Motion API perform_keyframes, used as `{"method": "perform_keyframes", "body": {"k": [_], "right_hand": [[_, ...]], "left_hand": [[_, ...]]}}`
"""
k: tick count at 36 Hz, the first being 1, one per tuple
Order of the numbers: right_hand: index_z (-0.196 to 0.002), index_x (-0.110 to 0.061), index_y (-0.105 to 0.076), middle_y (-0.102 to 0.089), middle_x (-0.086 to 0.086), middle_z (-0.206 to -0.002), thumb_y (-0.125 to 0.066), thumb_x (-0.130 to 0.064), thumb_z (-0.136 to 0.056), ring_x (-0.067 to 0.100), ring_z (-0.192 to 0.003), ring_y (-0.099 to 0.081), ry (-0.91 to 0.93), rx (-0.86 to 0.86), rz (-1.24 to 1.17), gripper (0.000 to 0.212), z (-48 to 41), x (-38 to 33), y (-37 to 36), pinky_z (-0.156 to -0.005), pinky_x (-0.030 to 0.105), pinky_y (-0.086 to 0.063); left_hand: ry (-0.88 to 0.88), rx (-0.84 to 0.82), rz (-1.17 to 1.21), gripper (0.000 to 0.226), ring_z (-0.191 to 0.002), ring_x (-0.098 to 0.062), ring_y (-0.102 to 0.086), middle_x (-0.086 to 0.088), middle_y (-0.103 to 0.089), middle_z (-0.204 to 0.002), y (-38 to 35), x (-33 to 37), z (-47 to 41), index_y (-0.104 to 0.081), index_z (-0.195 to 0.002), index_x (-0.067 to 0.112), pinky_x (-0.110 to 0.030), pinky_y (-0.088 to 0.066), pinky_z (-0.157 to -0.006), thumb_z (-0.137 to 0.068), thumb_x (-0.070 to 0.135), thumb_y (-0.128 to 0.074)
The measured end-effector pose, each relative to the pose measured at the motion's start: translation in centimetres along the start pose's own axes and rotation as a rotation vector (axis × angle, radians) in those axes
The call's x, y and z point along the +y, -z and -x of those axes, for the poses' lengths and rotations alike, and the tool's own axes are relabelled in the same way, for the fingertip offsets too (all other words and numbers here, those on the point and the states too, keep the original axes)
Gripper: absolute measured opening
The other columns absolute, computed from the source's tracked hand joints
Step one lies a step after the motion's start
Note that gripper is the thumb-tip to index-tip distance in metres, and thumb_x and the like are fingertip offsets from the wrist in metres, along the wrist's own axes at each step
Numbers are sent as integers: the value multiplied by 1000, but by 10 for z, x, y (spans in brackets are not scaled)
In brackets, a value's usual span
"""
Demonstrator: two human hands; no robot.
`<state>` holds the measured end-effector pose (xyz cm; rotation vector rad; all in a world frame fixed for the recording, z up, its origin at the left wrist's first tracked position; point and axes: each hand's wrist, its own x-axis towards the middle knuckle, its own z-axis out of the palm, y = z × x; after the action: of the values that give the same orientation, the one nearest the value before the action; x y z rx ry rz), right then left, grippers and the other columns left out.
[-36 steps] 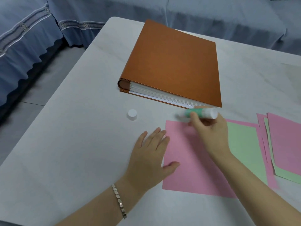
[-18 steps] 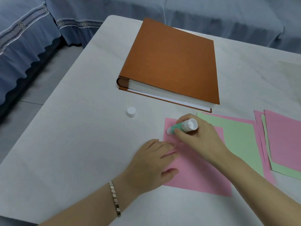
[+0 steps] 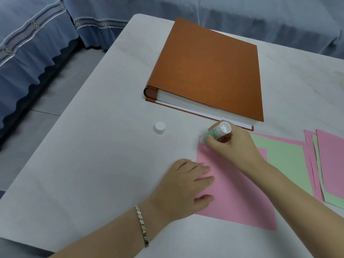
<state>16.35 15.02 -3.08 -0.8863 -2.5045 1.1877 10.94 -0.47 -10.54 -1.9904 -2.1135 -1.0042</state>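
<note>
My right hand (image 3: pixel 234 144) is clamped around the glue stick (image 3: pixel 216 133), with thumb and fingers curled on its green barrel. The white base end tilts up toward me. The tip is down at the upper left corner of the pink sheet (image 3: pixel 236 192) in the middle of the frame.

My left hand (image 3: pixel 186 185), with a bracelet (image 3: pixel 142 226) on the wrist, lies open. Its fingertips and thumb rest on the sheet's left edge and press it to the bench (image 3: pixel 93 164).

The pink sheet's upper right corner overlaps a green sheet (image 3: pixel 284 161). Further right, a loose stack of pink and green sheets (image 3: pixel 329 164) runs out of the frame.

The near edge of the brown album (image 3: pixel 208 71) lies just above my right hand, so room is tight there. The white cap (image 3: pixel 160 127) stands alone to the left of the glue stick, apart from everything.

The widest open bench surface is at the left and lower left of the frame. It runs out to the bench's left edge, which slants from top centre down to the lower left. Beyond that edge are the floor and a blue sofa cover (image 3: pixel 28 53).

The print on the glue stick's label is too blurred to read. The album cover is plain brown.
</note>
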Motion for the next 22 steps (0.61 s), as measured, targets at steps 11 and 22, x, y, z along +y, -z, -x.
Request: {"method": "perform_keyframes", "body": {"k": [11, 22], "right_hand": [[-80, -29, -62, -69, -7, -76, -69, -45, -65, 17, -74, -66, -102, 17, -137, 22, 27, 5, 22, -69, 28, -49], [-70, -18, -63, -67, -5, -68, -68, -22, -75, 12, -66, -59, -89, -83, 110, 8, 21, -5, 15, -56, 18, -41]], "left_hand": [[-7, -53, -39, 34, -103, -20, -56, -2, -64, -116, 2, 2, -1, -70, -96, 15, -37, -39, -93, -81, 42, -57], [1, -85, -23, 34, -106, -19, -55, 6, -63, -124, 1, 3, -1, -70, -98, 16, -34, -36, -96, -80, 41, -57]]}}
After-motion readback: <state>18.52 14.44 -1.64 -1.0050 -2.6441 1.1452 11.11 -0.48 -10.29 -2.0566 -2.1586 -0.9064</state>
